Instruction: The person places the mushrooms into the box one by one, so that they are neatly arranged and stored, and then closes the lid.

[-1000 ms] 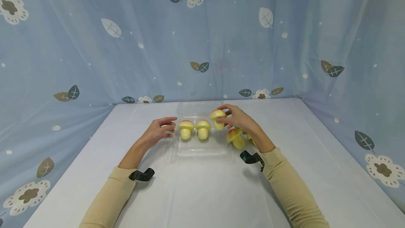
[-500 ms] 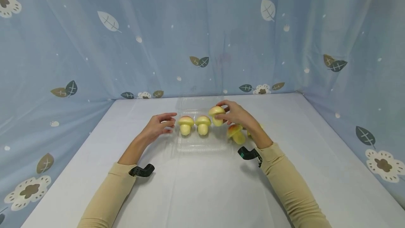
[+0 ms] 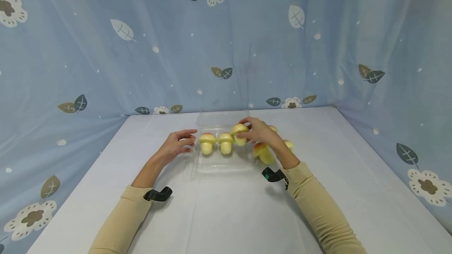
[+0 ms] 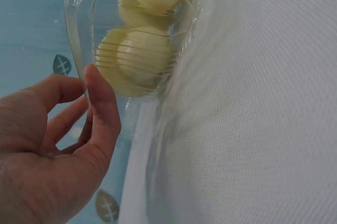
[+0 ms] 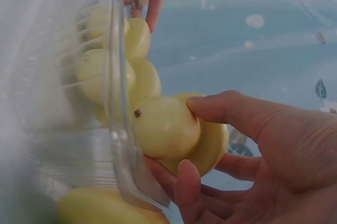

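A clear plastic container stands on the table, its lid folded open at the back. Two yellow toy mushrooms with reddish caps, a left one and a middle one, lie side by side in it. My right hand pinches a third toy mushroom between thumb and fingers, over the container's right part, stem toward me. My left hand is at the container's left side. In the left wrist view its thumb and relaxed fingers lie along the container's rim.
Several more toy mushrooms lie right of the container: one close by its wall, one behind the right hand, another partly hidden by the right forearm. A blue patterned curtain surrounds the white tabletop.
My right hand has shifted slightly left and lower with the toy mushroom, closer to the middle one. More of the mushrooms behind the right arm now shows. My left hand stays in place.
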The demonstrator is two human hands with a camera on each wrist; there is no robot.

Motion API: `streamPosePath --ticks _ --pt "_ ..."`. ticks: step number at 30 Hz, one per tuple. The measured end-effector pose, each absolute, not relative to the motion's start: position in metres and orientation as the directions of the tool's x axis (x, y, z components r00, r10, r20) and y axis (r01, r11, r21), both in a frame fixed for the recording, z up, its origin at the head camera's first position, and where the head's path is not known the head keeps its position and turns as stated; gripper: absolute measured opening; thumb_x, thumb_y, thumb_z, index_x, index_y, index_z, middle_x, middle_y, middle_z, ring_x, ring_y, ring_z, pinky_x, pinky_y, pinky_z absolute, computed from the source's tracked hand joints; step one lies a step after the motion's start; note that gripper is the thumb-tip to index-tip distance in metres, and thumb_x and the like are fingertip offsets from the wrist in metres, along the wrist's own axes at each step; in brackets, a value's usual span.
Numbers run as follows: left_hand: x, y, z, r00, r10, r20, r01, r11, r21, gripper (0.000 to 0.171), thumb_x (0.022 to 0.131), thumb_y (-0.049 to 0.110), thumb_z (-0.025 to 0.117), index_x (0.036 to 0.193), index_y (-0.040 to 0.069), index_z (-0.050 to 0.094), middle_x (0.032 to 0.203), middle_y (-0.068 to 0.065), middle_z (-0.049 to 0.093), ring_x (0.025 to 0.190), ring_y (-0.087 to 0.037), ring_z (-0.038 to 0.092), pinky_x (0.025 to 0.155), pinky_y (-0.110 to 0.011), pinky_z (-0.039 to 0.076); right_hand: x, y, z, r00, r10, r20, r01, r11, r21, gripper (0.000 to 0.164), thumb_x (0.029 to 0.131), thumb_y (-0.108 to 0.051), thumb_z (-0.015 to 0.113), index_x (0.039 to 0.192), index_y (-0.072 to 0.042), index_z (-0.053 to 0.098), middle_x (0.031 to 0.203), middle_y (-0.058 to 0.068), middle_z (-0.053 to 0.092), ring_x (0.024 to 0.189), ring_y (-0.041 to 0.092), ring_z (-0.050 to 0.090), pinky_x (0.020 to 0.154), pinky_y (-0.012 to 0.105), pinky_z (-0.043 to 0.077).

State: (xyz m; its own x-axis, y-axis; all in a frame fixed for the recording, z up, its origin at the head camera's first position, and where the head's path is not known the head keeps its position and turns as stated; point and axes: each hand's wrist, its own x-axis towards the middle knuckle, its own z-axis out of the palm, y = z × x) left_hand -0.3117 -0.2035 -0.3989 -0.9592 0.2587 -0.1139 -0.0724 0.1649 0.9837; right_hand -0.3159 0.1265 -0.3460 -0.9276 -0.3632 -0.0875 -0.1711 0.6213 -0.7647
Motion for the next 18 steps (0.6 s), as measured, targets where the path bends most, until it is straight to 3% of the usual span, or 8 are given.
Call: streamPosePath --ticks 8,18 --pt "-0.307 -0.2 -0.389 -0.955 0.271 -0.119 -0.076 0.166 0.983 0.051 0.099 0.007 0.057 0.147 0.0 0.042 0.112 -0.008 0.052 0.091 -0.016 0.062 0.074 -0.026 0.059 -0.314 0.123 -0.345 -0.928 -0.365 -0.079 -0.192 0.647 -0.738 0.057 0.091 -0.029 0.07 0.141 -0.011 0.048 0.127 0.02 0.062 0.092 0.038 0.069 0.068 0.039 0.059" --pt "-0.316 -0.206 -0.404 -0.96 0.261 -0.103 -0.057 0.179 0.982 0.053 0.098 0.015 0.061 0.148 0.005 0.044 0.114 -0.005 0.053 0.092 -0.014 0.062 0.075 -0.025 0.059 -0.32 0.119 -0.353 -0.934 -0.349 -0.073 -0.199 0.681 -0.705 0.054 0.09 -0.032 0.072 0.136 -0.013 0.052 0.123 0.016 0.065 0.085 0.037 0.07 0.053 0.028 0.053"
